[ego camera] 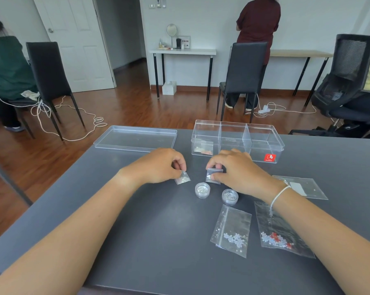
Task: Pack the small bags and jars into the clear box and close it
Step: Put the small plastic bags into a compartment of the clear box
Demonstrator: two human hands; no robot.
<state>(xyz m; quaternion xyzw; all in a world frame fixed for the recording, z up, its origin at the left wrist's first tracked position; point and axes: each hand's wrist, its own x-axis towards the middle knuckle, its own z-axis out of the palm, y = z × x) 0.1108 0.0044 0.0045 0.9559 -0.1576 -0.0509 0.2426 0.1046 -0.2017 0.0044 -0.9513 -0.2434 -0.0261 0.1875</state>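
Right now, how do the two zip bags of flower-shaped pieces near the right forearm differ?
The left flower bag holds only pale pieces; the right flower bag mixes pale and red ones. The left flower bag lies fully in view, while the right flower bag is partly hidden under the right forearm. Both are clear and lie flat on the dark table, not yet in the box.

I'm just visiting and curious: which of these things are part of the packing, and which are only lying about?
Part of the job:
box
lid
two jars
tiny bag in left hand
tiny bag in right hand
flower bags
flat bag

Lying about:
chairs
mirror
floor cables
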